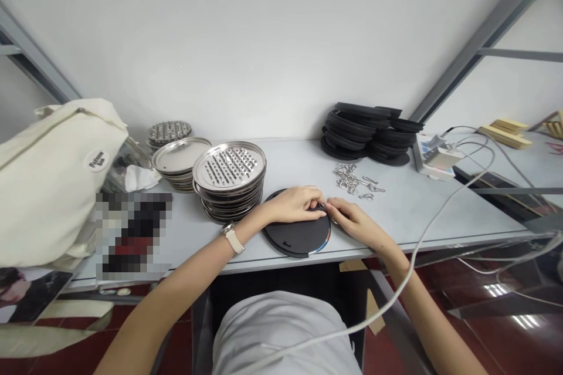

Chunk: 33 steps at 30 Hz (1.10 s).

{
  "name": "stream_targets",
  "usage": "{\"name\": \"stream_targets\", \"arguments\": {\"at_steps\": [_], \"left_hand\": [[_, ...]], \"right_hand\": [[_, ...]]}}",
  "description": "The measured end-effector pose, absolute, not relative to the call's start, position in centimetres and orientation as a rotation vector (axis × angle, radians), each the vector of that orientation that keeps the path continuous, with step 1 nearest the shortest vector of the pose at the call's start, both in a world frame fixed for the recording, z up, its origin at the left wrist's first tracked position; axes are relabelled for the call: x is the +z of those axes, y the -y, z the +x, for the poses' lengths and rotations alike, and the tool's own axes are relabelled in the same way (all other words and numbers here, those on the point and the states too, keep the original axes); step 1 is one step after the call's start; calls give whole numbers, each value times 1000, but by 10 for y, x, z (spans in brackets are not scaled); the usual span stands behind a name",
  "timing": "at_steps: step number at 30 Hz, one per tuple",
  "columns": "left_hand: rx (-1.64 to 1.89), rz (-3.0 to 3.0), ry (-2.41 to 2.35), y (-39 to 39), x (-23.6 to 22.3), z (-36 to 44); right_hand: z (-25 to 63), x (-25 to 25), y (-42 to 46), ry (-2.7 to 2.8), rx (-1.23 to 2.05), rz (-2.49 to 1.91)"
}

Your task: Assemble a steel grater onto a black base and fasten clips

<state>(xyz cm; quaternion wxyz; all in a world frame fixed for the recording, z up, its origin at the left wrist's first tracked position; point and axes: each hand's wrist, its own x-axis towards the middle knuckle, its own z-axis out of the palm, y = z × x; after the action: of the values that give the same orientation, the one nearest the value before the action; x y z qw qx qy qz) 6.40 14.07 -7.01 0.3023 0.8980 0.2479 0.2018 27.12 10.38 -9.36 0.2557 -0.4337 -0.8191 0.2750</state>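
Observation:
A flat black disc with an oblong hole and a strip of blue, white and orange on its rim lies at the table's front edge. My left hand rests across its top, fingers curled closed at the far right rim. Just beside that rim, my right hand pinches a small shiny metal piece that looks like a hook clip, mostly hidden by the fingers. Both hands' fingertips nearly meet there. Beyond them lies a loose pile of metal clips. To the left stands a stack of round metal grater plates.
Behind are stacks of black discs and, at left, more metal plates. A cream bag sits at far left. A power strip stands at right; a white cable hangs across my right forearm.

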Motion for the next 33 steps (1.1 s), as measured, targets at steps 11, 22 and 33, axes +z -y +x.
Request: {"name": "stream_targets", "arguments": {"at_steps": [11, 22, 33], "left_hand": [[585, 2366, -603, -141, -71, 64], [577, 2371, -619, -141, -72, 64], [557, 2340, -703, -138, -68, 67]], "right_hand": [[271, -93, -104, 2220, 758, -1187], [271, -93, -104, 2220, 774, -1185], [272, -94, -105, 2231, 746, -1174]]}}
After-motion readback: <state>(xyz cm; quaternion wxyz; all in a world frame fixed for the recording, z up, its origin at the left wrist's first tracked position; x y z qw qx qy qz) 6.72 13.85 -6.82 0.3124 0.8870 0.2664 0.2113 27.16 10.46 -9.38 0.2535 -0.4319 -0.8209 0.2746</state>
